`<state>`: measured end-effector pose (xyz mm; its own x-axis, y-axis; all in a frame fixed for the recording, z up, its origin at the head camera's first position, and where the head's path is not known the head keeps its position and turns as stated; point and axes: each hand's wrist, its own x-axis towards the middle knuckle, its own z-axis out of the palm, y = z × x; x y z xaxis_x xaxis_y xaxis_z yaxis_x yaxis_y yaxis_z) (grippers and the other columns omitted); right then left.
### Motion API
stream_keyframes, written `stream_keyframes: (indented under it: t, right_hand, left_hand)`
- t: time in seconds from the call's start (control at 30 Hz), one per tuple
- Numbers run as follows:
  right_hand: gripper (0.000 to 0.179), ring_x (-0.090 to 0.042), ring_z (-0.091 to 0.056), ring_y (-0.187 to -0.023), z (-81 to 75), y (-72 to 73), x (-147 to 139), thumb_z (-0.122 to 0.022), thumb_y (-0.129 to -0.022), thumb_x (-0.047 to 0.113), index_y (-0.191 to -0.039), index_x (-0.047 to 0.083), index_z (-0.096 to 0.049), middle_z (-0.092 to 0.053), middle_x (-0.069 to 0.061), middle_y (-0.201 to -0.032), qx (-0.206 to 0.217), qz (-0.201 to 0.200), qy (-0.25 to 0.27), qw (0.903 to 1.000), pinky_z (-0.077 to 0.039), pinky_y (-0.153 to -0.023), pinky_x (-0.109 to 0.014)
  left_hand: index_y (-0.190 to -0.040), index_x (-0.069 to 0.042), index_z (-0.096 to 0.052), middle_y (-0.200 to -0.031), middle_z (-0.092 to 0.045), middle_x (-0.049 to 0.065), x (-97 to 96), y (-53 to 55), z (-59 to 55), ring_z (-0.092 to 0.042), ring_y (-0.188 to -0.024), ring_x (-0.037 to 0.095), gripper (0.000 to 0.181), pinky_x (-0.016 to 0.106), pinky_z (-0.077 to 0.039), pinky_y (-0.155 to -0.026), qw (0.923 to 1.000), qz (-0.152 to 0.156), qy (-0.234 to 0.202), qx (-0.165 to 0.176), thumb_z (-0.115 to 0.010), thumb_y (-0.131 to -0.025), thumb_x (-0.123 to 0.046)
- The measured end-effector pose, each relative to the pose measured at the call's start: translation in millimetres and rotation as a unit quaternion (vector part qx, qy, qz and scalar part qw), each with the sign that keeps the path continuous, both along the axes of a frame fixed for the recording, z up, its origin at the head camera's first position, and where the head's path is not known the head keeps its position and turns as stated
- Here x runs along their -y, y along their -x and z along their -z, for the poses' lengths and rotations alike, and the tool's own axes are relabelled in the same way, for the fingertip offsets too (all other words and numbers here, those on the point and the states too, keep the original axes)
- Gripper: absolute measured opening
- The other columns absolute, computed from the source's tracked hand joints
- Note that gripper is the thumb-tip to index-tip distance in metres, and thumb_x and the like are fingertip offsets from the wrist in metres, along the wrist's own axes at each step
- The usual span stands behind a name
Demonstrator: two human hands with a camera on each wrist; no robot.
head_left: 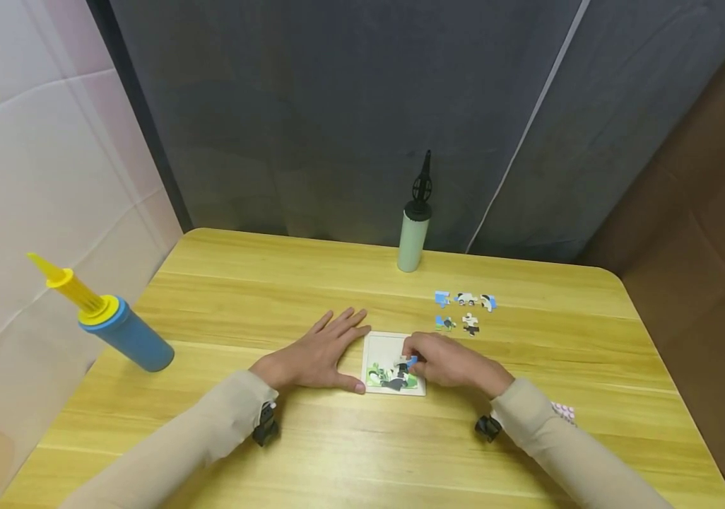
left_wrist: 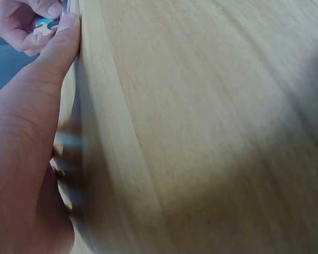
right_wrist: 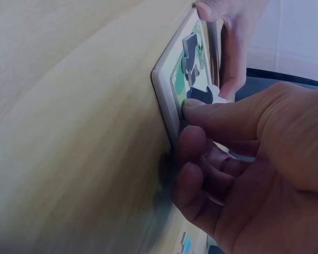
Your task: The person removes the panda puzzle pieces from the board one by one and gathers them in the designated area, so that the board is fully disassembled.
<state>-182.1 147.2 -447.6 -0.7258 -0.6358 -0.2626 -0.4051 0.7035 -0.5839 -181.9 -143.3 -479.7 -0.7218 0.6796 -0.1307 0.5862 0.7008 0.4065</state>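
A square jigsaw tray [head_left: 383,345] with a pale rim lies on the table, its lower part filled with green, black and white pieces [head_left: 391,378]. My left hand [head_left: 319,355] rests at the tray's left side with fingers spread, its thumb by the lower left corner. Over the tray's right side, my right hand [head_left: 454,362] pinches a puzzle piece [right_wrist: 202,95] between thumb and fingers; black and white show on it in the right wrist view. The fingers hide part of that piece. Several loose puzzle pieces [head_left: 470,324] lie beyond my right hand.
A pale green hand pump [head_left: 412,240] with a black nozzle stands at the table's back edge. At the left is a blue and yellow hand pump [head_left: 130,336]. A pink studded object [head_left: 564,411] is partly hidden by the right sleeve.
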Motion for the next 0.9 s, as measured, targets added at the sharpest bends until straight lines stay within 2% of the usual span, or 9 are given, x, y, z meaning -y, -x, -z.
stream_keyframes:
  t: [0.3, 0.47, 0.57, 0.67, 0.77, 0.83, 0.9]
  right_hand:
    - [0.012, -0.011, -0.049, -0.075, 1.5, 1.9, -0.8, -0.068, -0.101, 0.002, -0.091, 0.008, -0.069, -0.06, -0.001, -0.085, -0.009, -0.019, 0.014, 0.9997, -0.042, -0.065, -0.022]
    - [0.01, -0.011, -0.049, -0.078, -1.0, 1.5, -6.1, -0.069, -0.102, 0.007, -0.093, 0.011, -0.068, -0.06, 0.001, -0.088, -0.028, -0.03, 0.012, 0.9991, -0.042, -0.07, -0.023]
    - [0.013, -0.011, -0.047, -0.077, -2.9, 2.3, -13.8, -0.069, -0.103, 0.01, -0.091, 0.014, -0.065, -0.056, 0.003, -0.086, -0.027, -0.027, 0.015, 0.9991, -0.04, -0.07, -0.024]
    - [0.026, -0.01, -0.044, -0.075, -5.1, 4.9, -23.3, -0.064, -0.106, 0.011, -0.081, 0.014, -0.058, -0.05, 0.002, -0.083, -0.032, -0.026, 0.022, 0.9989, -0.037, -0.07, -0.024]
    - [0.033, -0.01, -0.041, -0.074, -7.8, 8.4, -34.8, -0.057, -0.109, 0.009, -0.076, 0.012, -0.054, -0.047, 0.002, -0.081, -0.058, -0.027, 0.015, 0.9978, -0.037, -0.071, -0.025]
    - [0.032, -0.012, -0.04, -0.075, -10.7, 11.1, -43.6, -0.054, -0.11, 0.007, -0.078, 0.009, -0.056, -0.047, 0.0, -0.081, -0.075, -0.025, 0.007, 0.9969, -0.037, -0.071, -0.027]
    - [0.028, -0.013, -0.042, -0.075, -13.2, 14.0, -54.2, -0.053, -0.11, 0.006, -0.083, 0.006, -0.06, -0.05, -0.001, -0.083, -0.073, -0.004, -0.002, 0.9973, -0.038, -0.071, -0.028]
  left_hand:
    - [-0.17, -0.014, -0.027, -0.183, -0.007, 0.008, 0.1, 0.7, 0.1, -0.004, -0.17, 0.033, 0.111, 0.06, -0.002, -0.138, 1.0, 0.0, 0.001, 0.0, -0.071, -0.089, -0.075]
    - [-0.17, -0.014, -0.027, -0.183, -0.007, 0.008, -0.4, 0.5, -0.2, -0.005, -0.17, 0.033, 0.111, 0.06, -0.003, -0.138, 1.0, 0.001, 0.004, -0.003, -0.071, -0.089, -0.076]
    - [-0.17, -0.014, -0.027, -0.183, -0.007, 0.008, -0.8, 0.0, -0.4, -0.005, -0.17, 0.033, 0.111, 0.06, -0.002, -0.138, 1.0, 0.001, 0.005, -0.003, -0.071, -0.088, -0.075]
    - [-0.17, -0.014, -0.028, -0.183, -0.008, 0.009, -1.1, -0.4, -0.6, -0.005, -0.17, 0.033, 0.111, 0.06, -0.003, -0.138, 1.0, 0.002, 0.007, -0.005, -0.071, -0.088, -0.075]
    - [-0.17, -0.014, -0.028, -0.182, -0.008, 0.009, -1.2, -0.5, -0.6, -0.006, -0.17, 0.033, 0.111, 0.06, -0.003, -0.138, 0.9999, 0.002, 0.007, -0.008, -0.071, -0.088, -0.075]
    - [-0.17, -0.013, -0.028, -0.182, -0.008, 0.009, -0.9, -0.6, -0.4, -0.006, -0.17, 0.033, 0.111, 0.06, -0.003, -0.138, 0.9999, 0.003, 0.004, -0.009, -0.071, -0.088, -0.075]
    - [-0.17, -0.013, -0.028, -0.182, -0.008, 0.009, -0.6, -0.6, 0.0, -0.006, -0.17, 0.033, 0.111, 0.06, -0.003, -0.138, 0.9999, 0.004, 0.002, -0.01, -0.071, -0.088, -0.075]
